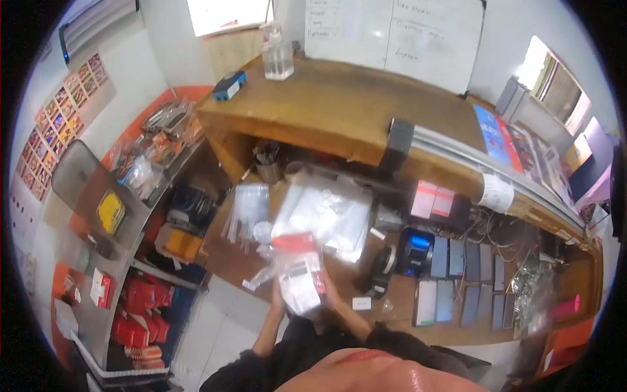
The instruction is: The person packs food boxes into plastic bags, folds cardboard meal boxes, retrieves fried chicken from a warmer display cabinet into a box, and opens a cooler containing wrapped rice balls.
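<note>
Between my two hands is a red and white packet [299, 277], partly inside a clear plastic wrap that hangs off to its left. A white printed label or sheet covers much of its lower part. My left hand [279, 299] grips the packet's left edge, and my right hand [332, 294] its right edge. Most fingers are hidden behind it, and the picture is somewhat blurred. Just beyond the packet lies a pile of clear plastic bags [326, 206] on the wooden desk [228, 261], with smaller clear bags [250, 206] to their left.
To the right are a roll of tape [385, 264], a small dark device [416, 251] with a blue-lit screen and rows of several phones [470, 281]. A wooden shelf [313, 98] overhangs the desk's back. Red packets [140, 304] fill a rack on the left.
</note>
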Demonstrator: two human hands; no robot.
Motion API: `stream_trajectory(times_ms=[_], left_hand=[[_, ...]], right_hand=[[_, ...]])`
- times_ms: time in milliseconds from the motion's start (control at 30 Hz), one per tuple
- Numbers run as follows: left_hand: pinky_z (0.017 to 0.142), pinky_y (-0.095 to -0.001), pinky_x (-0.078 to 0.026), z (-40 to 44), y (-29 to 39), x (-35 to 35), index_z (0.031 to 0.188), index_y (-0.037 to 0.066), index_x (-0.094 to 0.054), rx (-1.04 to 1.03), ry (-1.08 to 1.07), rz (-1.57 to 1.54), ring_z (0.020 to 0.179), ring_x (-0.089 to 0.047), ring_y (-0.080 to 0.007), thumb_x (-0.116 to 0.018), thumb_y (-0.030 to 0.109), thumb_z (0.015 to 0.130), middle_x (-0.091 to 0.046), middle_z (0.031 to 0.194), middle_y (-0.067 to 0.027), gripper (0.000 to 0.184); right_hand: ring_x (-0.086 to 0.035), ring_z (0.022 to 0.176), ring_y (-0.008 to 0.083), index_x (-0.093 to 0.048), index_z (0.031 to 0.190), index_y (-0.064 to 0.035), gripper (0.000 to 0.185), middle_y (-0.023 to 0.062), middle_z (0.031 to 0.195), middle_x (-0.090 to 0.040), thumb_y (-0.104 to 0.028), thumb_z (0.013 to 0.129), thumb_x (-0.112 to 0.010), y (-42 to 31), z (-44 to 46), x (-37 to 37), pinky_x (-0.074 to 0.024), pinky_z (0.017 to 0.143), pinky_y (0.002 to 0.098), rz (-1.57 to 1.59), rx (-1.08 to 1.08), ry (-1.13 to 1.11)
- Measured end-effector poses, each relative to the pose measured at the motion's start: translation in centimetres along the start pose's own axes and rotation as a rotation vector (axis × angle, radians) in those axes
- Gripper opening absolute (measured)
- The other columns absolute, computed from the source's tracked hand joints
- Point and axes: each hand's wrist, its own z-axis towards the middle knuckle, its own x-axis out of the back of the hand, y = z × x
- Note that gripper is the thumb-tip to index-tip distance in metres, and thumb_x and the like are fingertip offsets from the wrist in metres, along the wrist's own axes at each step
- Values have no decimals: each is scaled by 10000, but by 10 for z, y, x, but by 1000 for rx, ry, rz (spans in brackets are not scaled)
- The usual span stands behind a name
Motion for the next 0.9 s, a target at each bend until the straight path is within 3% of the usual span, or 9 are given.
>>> stream_trajectory(times_ms=[267, 333, 367, 400, 467, 533, 667, 800, 900], left_hand=[[885, -365, -440, -28, 119, -166, 1232, 3, -442, -89, -449, 196, 1000, -561, -228, -202, 431, 970, -560, 1172, -148, 556], [841, -370, -461, -24, 169, -246, 1183, -12, -474, -94, -655, 570, 915, -600, -235, -175, 416, 975, -582, 1130, -164, 562], [819, -372, -471, -23, 193, -289, 1159, -20, -490, -94, -746, 769, 872, -619, -239, -162, 408, 977, -594, 1109, -172, 569], [821, -368, -474, 10, 178, -319, 1201, -33, -451, -941, -772, 959, 880, -630, -236, -167, 402, 982, -583, 1119, -148, 563], [998, -363, -357, -4, 219, -413, 1317, -46, -334, -490, -1106, 300, 1131, -498, -283, -171, 304, 988, -516, 1204, -208, 507], [1026, -342, -327, 23, 202, -479, 1327, -56, -334, -652, -1071, 274, 1193, -456, -292, -160, 469, 977, -486, 1272, -176, 654], [1072, -334, -251, 71, 174, -553, 1328, -75, -321, -750, -1004, 434, 1273, -369, -316, -176, 439, 980, -405, 1341, -238, 638], [1069, -348, -256, 30, 187, -520, 1322, -47, -351, -585, -1012, 678, 1279, -354, -347, -247, 374, 978, -368, 1372, -238, 554], [1048, -376, -291, 8, 138, -440, 1260, -3, -460, -1102, -866, 304, 1238, -405, -346, -382, 237, 940, -437, 1331, -190, 408]], right_hand=[[-355, 1262, 190, -249, 1398, -9, 555, 91, 1328, -425, -298, 953, -411, -214, -81, 24, -271, 1050, 322, 108, 502, 399], [-462, 1168, 246, -339, 1315, 80, 461, 167, 1292, -440, -178, 944, -431, -235, -52, 127, -380, 987, 364, -587, 1154, 674], [-483, 1143, 241, -355, 1308, 68, 448, 166, 1266, -461, -189, 946, -419, -280, -60, 113, -407, 957, 358, -432, 1148, 660], [-505, 1119, 236, -371, 1301, 57, 436, 165, 1239, -481, -199, 949, -407, -326, -68, 98, -435, 928, 352, -270, 1148, 645], [-531, 1090, 225, -403, 1283, 28, 426, 152, 1195, -517, -243, 954, -389, -404, -82, 83, -466, 893, 345, 14, 1086, 583], [-540, 1080, 212, -435, 1261, -9, 426, 124, 1160, -547, -303, 958, -380, -460, -89, 106, -474, 881, 346, 109, 1025, 423], [-552, 1041, 201, -502, 1200, -7, 427, 96, 1129, -573, -339, 949, -408, -509, -60, 199, -449, 883, 355, -23, 982, 691], [-543, 907, 206, -574, 990, -9, 200, 94, 980, -564, -154, 890, -482, -508, -61, 231, -449, 816, 343, -178, 1170, 995], [-525, 811, 191, -558, 919, -5, 122, 81, 868, -543, -96, 846, -523, -442, -75, 136, -441, 753, 336, -220, 1750, 1369]])
